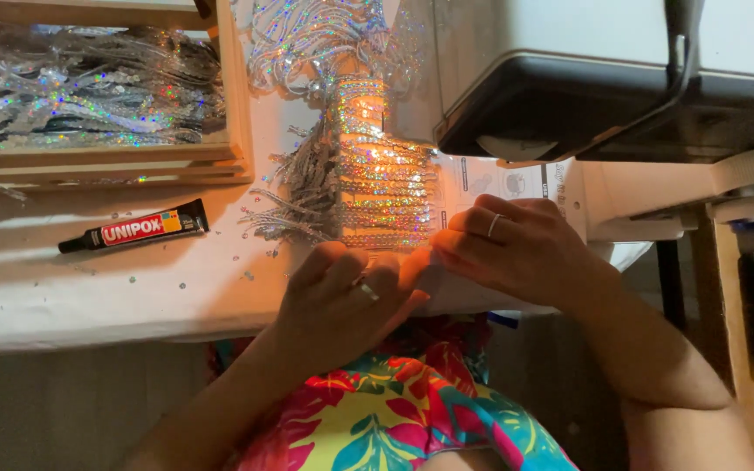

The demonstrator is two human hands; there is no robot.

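With many sequin rows already laid on the lit panel (377,166) on the bench (89,279), we judge our left hand (342,301) and right hand (517,249) pinch-closed on its near edge, rows remaining.

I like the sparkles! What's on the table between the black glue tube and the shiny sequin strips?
In the head view, scattered loose sequins dot the white table between the glue tube and the sequin strips.

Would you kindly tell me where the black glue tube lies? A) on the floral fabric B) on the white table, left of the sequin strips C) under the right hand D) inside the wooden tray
B: the black glue tube lies on the white table, below the wooden tray and left of the sequin strips.
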